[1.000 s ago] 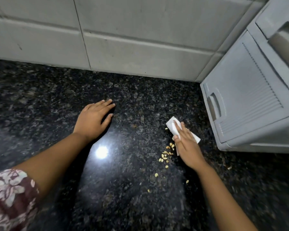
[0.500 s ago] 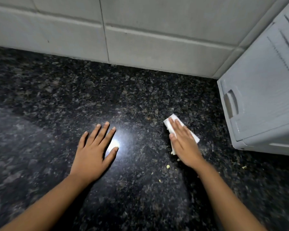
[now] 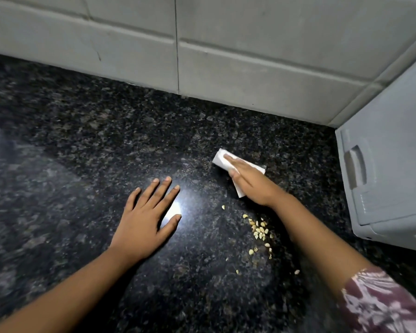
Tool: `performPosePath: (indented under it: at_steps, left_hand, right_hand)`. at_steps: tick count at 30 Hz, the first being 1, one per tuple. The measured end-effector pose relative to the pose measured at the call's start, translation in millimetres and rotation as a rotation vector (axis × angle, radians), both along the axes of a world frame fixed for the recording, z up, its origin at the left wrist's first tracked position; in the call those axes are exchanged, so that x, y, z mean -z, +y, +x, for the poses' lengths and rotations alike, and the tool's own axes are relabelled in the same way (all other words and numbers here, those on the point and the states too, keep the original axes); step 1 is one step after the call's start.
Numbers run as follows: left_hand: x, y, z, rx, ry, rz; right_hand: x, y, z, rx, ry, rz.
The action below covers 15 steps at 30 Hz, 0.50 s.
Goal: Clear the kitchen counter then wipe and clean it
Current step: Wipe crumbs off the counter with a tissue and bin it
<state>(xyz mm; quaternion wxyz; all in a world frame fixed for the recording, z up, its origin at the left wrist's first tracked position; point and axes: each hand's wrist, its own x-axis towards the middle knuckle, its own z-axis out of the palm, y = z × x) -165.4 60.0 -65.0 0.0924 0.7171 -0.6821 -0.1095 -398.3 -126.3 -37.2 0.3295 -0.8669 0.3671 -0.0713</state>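
Note:
A black speckled granite counter [image 3: 87, 145] fills the view. My right hand [image 3: 250, 181] lies flat on a folded white tissue [image 3: 220, 161] and presses it onto the counter, fingers pointing toward the far left. A small heap of pale yellow crumbs [image 3: 259, 230] sits just below that hand, beside my forearm, with a few stray bits nearer to me. My left hand [image 3: 147, 217] rests palm down on the counter, fingers spread, holding nothing, a short way left of the tissue.
A grey tiled wall [image 3: 226, 56] runs along the back of the counter. A grey plastic appliance with a recessed handle [image 3: 382, 179] stands at the right edge, close to my right arm. A bright light reflection [image 3: 174, 209] shines by my left hand.
My right hand slid the tissue up and away from me, uncovering the heap of crumbs it hid half a second ago. My left hand stays flat near the reflection.

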Motion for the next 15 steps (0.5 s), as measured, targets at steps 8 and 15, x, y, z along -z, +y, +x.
performPosePath:
  at_steps: [8, 15]
  left_hand:
    - [1.9, 0.5, 0.0, 0.002, 0.011, -0.006]
    - [0.6, 0.5, -0.5, -0.003, 0.024, -0.017]
  right_hand:
    - [0.2, 83.9, -31.3, -0.258, 0.058, 0.028]
    - [-30.0, 122.5, -88.0, 0.352, -0.088, -0.007]
